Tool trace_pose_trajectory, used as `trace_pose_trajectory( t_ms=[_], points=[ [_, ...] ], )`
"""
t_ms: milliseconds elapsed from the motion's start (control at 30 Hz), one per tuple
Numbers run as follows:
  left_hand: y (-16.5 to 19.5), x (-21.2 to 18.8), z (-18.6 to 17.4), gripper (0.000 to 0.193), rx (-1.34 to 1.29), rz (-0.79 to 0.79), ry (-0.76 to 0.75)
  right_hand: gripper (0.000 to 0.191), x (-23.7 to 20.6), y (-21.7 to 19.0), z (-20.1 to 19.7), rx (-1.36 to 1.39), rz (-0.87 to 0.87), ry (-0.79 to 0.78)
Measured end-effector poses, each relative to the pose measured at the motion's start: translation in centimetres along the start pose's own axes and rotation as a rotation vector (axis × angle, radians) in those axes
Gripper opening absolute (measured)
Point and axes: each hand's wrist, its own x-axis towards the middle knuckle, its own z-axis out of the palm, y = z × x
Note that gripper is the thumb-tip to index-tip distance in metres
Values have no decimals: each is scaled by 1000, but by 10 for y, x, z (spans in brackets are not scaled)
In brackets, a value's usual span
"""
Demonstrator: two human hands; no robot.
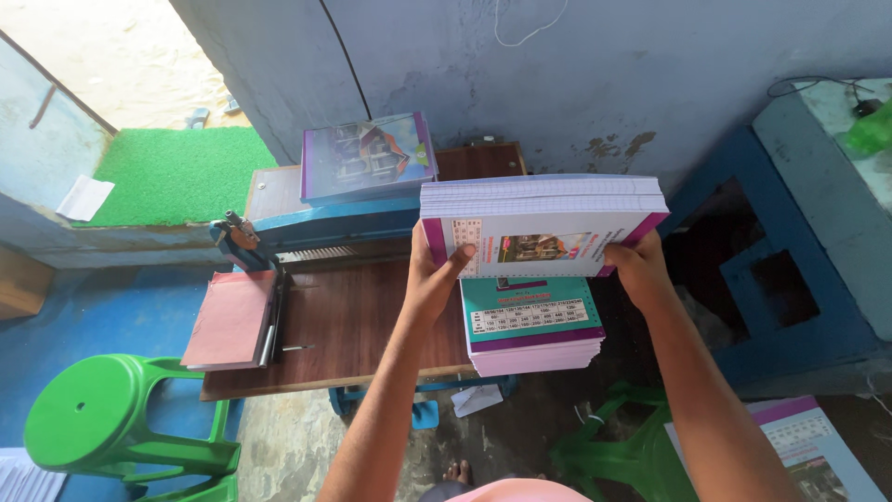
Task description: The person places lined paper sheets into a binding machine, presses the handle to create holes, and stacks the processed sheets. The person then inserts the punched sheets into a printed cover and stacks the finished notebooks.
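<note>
Both hands gripped a thick stack of calendar sheets (pixel 544 223), lifted on edge above the brown wooden tabletop (pixel 353 325). The left hand (pixel 433 279) clasped the stack's lower left corner, thumb laid across the printed front sheet, while the right hand (pixel 636 268) closed around the lower right corner by the purple border. The stack stood nearly upright, its white paper edges facing up and away from the person.

Directly beneath it, a second pile of sheets (pixel 531 325) with a teal top and purple edge lay flat at the near right edge of the tabletop, partly overhanging it. Behind, at the far end, another pile (pixel 368 158) with a picture of a house rested on a blue punching machine (pixel 307 232). A pink pad (pixel 229 319) lay at the left edge of the tabletop, next to the machine's lever.

A green plastic stool (pixel 102 418) stood on the floor to the left, and a green mat (pixel 177 172) lay near the doorway.
</note>
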Motion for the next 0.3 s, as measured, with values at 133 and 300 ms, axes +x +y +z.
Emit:
trace_pose_trajectory(
  t_ms=[133,300],
  points=[
    [-1,1,3,67,-8,-21,25,38,4,-1,0,-8,19,-11],
    [-3,5,0,63,43,-25,27,44,5,-18,-12,-92,123,-101]
  ],
)
